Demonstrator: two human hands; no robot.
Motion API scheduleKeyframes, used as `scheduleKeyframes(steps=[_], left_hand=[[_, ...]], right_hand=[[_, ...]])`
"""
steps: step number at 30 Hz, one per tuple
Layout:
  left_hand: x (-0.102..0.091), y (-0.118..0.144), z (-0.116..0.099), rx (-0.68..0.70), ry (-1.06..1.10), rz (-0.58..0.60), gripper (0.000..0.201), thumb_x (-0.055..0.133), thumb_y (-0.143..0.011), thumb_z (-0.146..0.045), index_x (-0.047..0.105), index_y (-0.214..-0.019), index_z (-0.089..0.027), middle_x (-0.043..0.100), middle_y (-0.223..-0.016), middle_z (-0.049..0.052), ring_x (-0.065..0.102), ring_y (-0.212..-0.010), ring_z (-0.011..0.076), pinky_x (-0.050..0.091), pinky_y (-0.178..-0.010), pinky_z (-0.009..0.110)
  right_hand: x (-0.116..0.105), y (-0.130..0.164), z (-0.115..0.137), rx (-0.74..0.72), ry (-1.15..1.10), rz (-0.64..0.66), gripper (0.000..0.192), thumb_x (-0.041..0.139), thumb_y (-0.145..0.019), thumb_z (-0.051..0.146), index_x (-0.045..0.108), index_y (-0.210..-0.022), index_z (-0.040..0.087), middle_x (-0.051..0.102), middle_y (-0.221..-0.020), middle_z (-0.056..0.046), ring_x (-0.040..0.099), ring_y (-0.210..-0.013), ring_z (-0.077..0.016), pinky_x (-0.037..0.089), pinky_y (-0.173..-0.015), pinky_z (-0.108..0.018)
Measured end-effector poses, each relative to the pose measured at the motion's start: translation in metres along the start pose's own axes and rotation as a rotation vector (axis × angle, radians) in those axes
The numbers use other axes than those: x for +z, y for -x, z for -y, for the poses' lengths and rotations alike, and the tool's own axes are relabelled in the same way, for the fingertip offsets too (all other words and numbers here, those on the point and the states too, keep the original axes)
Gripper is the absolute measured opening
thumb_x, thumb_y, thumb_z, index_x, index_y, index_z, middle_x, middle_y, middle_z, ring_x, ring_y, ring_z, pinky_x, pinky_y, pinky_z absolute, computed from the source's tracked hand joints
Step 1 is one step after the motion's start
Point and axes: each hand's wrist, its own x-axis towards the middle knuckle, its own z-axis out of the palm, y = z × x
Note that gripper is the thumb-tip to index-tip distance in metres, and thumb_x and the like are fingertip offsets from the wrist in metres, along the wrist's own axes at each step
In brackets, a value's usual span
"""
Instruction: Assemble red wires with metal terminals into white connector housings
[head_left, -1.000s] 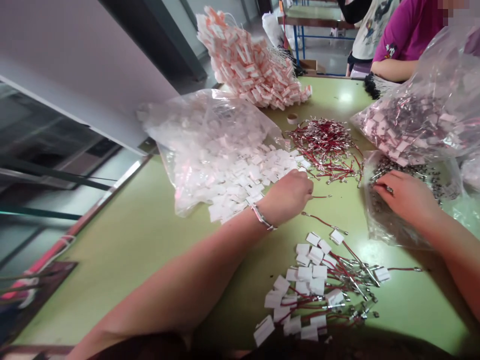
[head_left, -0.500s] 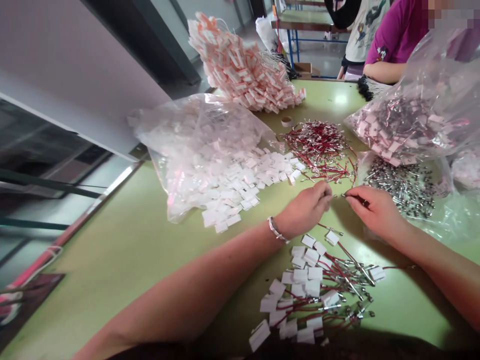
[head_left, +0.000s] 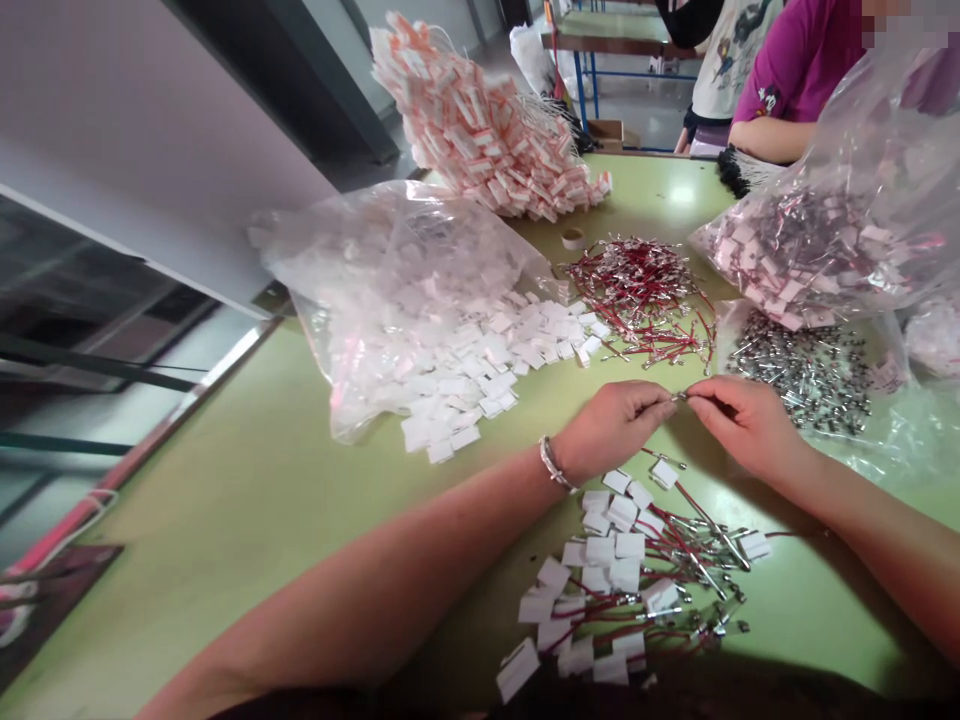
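My left hand (head_left: 619, 425), with a bracelet at the wrist, pinches a thin piece with a metal tip; most of it is hidden in the fingers. My right hand (head_left: 750, 420) pinches a small metal part (head_left: 680, 396). The two sets of fingertips almost meet, and the tiny pieces touch or nearly touch between them. Just beyond lies a heap of red wires (head_left: 637, 285) with metal ends. Small metal fittings (head_left: 802, 370) lie on clear plastic behind my right hand. Below my hands is a pile of red wires with white connectors (head_left: 600, 551) and metal tips.
A clear bag (head_left: 360, 290) spills white connector housings (head_left: 465, 390) at the left. Orange-and-white bundled parts (head_left: 502, 150) are heaped behind it, near a tape roll (head_left: 573, 239). Another plastic bag (head_left: 832, 240) stands at the right. A person in a purple sleeve (head_left: 787, 70) sits across the green table (head_left: 285, 510).
My left hand has turned and come down slightly, its fingers now stretched toward the right. The gap between the pieces in my two hands has closed. My right hand has hardly moved.
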Motion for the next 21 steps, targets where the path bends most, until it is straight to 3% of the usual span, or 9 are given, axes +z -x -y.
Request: scheduleKeyframes(steps=[3, 6, 10, 13, 16, 18, 21], left_hand=[[0.001, 0.001, 0.001, 0.026, -0.05, -0.02, 0.03, 0.044, -0.092, -0.029, 0.059, -0.07, -0.016, 0.055, -0.062, -0.002, 0.048, -0.059, 0.0088, 0.04, -0.056, 0.021], [-0.002, 0.001, 0.004, 0.136, -0.176, -0.002, 0.029, 0.042, -0.094, -0.028, 0.063, -0.078, -0.016, 0.061, -0.068, 0.0, 0.053, -0.064, 0.0099, 0.043, -0.062, 0.023], [-0.001, 0.005, 0.005, 0.327, -0.527, 0.151, 0.024, 0.042, -0.093, -0.018, 0.064, -0.087, -0.017, 0.064, -0.073, 0.002, 0.057, -0.07, 0.0131, 0.044, -0.067, 0.025], [0.0, 0.007, 0.0, 0.354, -0.707, 0.246, 0.021, 0.043, -0.091, -0.015, 0.064, -0.087, -0.017, 0.064, -0.074, 0.003, 0.057, -0.071, 0.0142, 0.043, -0.063, 0.025], [-0.009, 0.001, -0.005, 0.334, -0.659, 0.206, 0.022, 0.044, -0.094, -0.023, 0.064, -0.09, -0.016, 0.065, -0.078, 0.003, 0.057, -0.075, 0.0146, 0.044, -0.069, 0.027], [-0.024, -0.008, -0.003, 0.373, -0.563, 0.163, 0.025, 0.044, -0.095, -0.03, 0.065, -0.09, -0.017, 0.066, -0.081, 0.003, 0.057, -0.079, 0.0151, 0.045, -0.077, 0.029], [-0.044, -0.022, 0.011, 0.267, -0.585, -0.068, 0.028, 0.04, -0.097, -0.028, 0.065, -0.09, -0.018, 0.065, -0.087, 0.004, 0.056, -0.084, 0.017, 0.044, -0.083, 0.034]], right_hand=[[0.001, 0.0, -0.002, 0.002, -0.011, 0.063, 0.018, 0.051, -0.089, 0.026, 0.068, -0.084, 0.02, 0.065, -0.07, 0.0, 0.056, -0.063, -0.0117, 0.042, -0.061, -0.026], [-0.001, 0.001, -0.001, -0.01, -0.013, 0.125, 0.021, 0.05, -0.089, 0.026, 0.068, -0.082, 0.02, 0.066, -0.07, -0.001, 0.056, -0.063, -0.0114, 0.042, -0.061, -0.025], [-0.006, 0.003, 0.003, 0.004, -0.013, 0.309, 0.022, 0.05, -0.087, 0.024, 0.067, -0.074, 0.019, 0.064, -0.066, -0.001, 0.054, -0.059, -0.0104, 0.04, -0.058, -0.024], [-0.007, 0.003, 0.005, 0.098, -0.004, 0.396, 0.023, 0.052, -0.085, 0.024, 0.065, -0.067, 0.019, 0.061, -0.059, 0.001, 0.049, -0.052, -0.0095, 0.038, -0.054, -0.023], [-0.007, 0.001, 0.006, 0.171, -0.009, 0.34, 0.023, 0.051, -0.086, 0.027, 0.066, -0.071, 0.019, 0.06, -0.057, 0.001, 0.049, -0.052, -0.0098, 0.038, -0.052, -0.023], [-0.007, 0.0, 0.008, 0.118, 0.038, 0.301, 0.023, 0.051, -0.087, 0.028, 0.067, -0.073, 0.019, 0.062, -0.061, 0.0, 0.052, -0.056, -0.0109, 0.038, -0.055, -0.024], [-0.009, 0.0, 0.014, -0.048, 0.14, 0.365, 0.025, 0.049, -0.089, 0.029, 0.069, -0.077, 0.021, 0.066, -0.071, -0.003, 0.055, -0.063, -0.013, 0.04, -0.062, -0.026]])
